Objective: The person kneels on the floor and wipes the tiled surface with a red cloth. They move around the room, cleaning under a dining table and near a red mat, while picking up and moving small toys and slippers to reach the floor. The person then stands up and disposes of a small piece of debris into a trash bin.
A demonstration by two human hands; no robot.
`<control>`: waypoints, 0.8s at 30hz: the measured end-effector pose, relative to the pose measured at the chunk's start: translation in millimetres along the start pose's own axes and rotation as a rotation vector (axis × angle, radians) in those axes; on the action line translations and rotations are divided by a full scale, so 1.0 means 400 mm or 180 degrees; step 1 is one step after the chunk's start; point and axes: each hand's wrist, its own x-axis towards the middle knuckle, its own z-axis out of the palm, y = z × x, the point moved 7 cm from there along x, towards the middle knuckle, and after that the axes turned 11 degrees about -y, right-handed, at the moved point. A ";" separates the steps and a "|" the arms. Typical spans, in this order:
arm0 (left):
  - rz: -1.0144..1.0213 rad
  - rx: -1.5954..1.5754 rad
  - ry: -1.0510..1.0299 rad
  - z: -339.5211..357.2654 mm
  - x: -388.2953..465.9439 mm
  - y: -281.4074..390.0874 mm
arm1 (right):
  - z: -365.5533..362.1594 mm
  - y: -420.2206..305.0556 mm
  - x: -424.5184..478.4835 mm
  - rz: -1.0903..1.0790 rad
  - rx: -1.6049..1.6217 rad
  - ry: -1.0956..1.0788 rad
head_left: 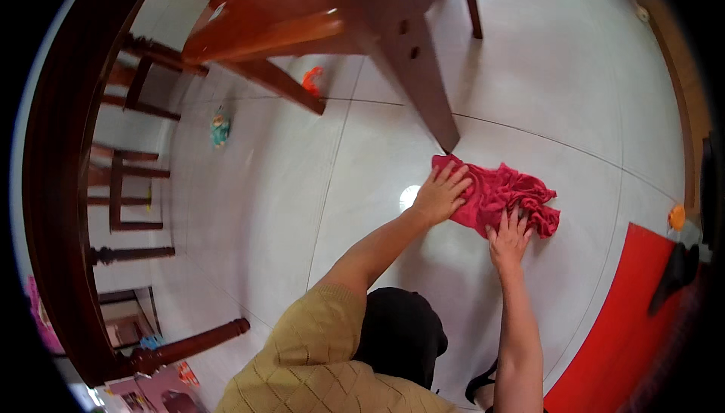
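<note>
A crumpled crimson cloth (498, 186) lies on the white tiled floor (374, 163). My left hand (444, 195) rests flat on the cloth's left end, palm down with the fingers apart. On the lower right part of the cloth, my right hand (511, 240) presses with its fingers spread among the folds. The cloth's far left corner meets the foot of a brown wooden chair leg (433, 101). What lies under both palms is hidden.
A wooden chair (272, 33) stands ahead. At left runs a dark wooden table edge (62, 186) with more chairs (136, 192) beyond. A red mat (612, 311) bearing dark shoes (671, 277) lies at right. A small teal object (220, 128) and an orange item (311, 80) sit on the floor.
</note>
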 end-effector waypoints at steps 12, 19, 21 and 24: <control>-0.3937 -0.0753 0.0354 0.198 -1.161 -0.004 | 0.170 -0.612 -0.394 -0.3660 0.0030 -0.0669; -0.4499 -0.1963 0.2352 0.267 -1.169 0.095 | 0.099 -0.640 -0.470 -0.3962 0.1358 -0.1541; -0.3448 -0.1426 0.1927 0.177 -0.981 0.081 | 0.071 -0.643 -0.408 -0.3621 0.1798 -0.1821; -0.3102 -0.1059 0.0637 0.112 -0.763 0.022 | 0.062 -0.609 -0.296 -0.2618 0.1523 -0.1834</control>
